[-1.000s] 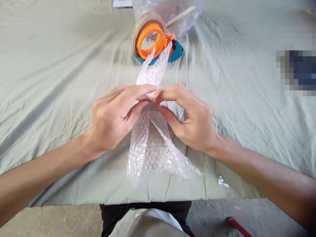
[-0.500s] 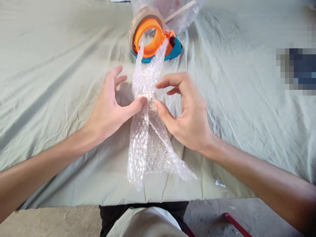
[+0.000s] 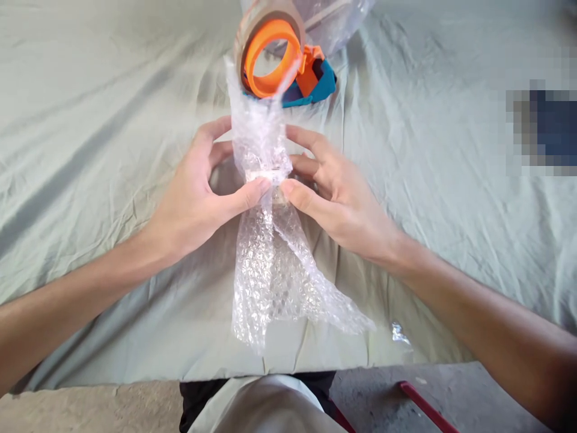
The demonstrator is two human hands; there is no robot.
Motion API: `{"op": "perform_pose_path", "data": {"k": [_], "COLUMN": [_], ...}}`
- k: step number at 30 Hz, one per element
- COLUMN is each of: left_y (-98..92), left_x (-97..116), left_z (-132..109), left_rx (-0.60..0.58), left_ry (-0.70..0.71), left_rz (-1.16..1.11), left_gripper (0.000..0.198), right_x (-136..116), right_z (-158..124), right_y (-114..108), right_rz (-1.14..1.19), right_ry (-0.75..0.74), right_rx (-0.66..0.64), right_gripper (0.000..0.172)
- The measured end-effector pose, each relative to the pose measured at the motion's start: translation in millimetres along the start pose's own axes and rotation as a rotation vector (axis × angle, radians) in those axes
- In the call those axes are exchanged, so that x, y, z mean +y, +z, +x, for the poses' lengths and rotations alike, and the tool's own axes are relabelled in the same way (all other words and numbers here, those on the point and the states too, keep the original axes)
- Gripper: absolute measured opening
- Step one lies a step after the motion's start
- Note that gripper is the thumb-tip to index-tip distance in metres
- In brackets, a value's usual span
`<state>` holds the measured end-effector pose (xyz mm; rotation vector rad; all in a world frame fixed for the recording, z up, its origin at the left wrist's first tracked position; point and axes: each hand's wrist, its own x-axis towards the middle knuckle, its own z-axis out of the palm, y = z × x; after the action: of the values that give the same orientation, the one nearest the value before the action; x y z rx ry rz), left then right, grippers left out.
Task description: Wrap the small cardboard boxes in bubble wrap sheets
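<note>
A strip of clear bubble wrap (image 3: 256, 264) lies upright across the middle of the cloth, wrapped around something small at its waist that I cannot make out. Its upper ends stand up and its lower ends flare toward the table's front edge. From the left, my left hand (image 3: 193, 186) grips the waist, thumb on top and fingers behind the wrap. Opposite it, my right hand (image 3: 338, 192) presses its thumb on the same spot, its fingers curled behind the far part. Just beyond stands an orange and blue tape dispenser (image 3: 322, 84) with a roll of tape (image 3: 241, 42).
A clear plastic bag (image 3: 342, 24) sits behind the dispenser. A wrinkled pale green cloth (image 3: 112, 150) covers the table. A small shiny scrap (image 3: 400, 334) lies near the front edge. A dark blurred patch (image 3: 556, 126) is at the right.
My right hand's fingers have come in from above the wrap to behind it. The upper ends of the bubble wrap have tilted to the left.
</note>
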<state>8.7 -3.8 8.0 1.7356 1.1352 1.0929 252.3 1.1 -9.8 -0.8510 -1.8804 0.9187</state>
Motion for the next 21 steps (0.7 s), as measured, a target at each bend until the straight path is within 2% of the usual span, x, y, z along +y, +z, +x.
{"op": "perform_pose_path", "data": {"k": [3, 5, 8, 12, 17, 21], "left_y": [-1.0, -0.3, 2.3, 5.2, 5.5, 3.0], "left_x": [1.1, 2.1, 6.4, 14.2, 11.8, 0.2], "left_z": [1.4, 2.0, 1.6, -1.1, -4.6, -3.9], "left_rx": [-0.023, -0.061, -0.064, -0.037, 0.008, 0.089], "left_ry": [-0.055, -0.091, -0.053, 0.089, 0.285, 0.56], "left_rz": [-0.03, -0.087, -0.104, -0.026, 0.158, 0.348], "left_gripper": [0.071, 0.07, 0.052, 0.023, 0.023, 0.018], "right_x": [-9.9, -11.5, -9.3, -6.7, -7.1, -9.2], "right_z": [0.1, -0.1, 0.9, 3.4, 4.2, 4.0], "right_y": [-1.8, -2.4, -2.2, 0.4, 2.4, -0.4], "right_rz": [0.146, 0.173, 0.189, 0.218, 0.239, 0.227], "right_ry": [0.057, 0.056, 0.024, -0.038, -0.024, 0.015], "right_rx": [-0.072, -0.059, -0.045, -0.04, 0.057, 0.044], "right_gripper": [0.054, 0.052, 0.045, 0.035, 0.033, 0.04]}}
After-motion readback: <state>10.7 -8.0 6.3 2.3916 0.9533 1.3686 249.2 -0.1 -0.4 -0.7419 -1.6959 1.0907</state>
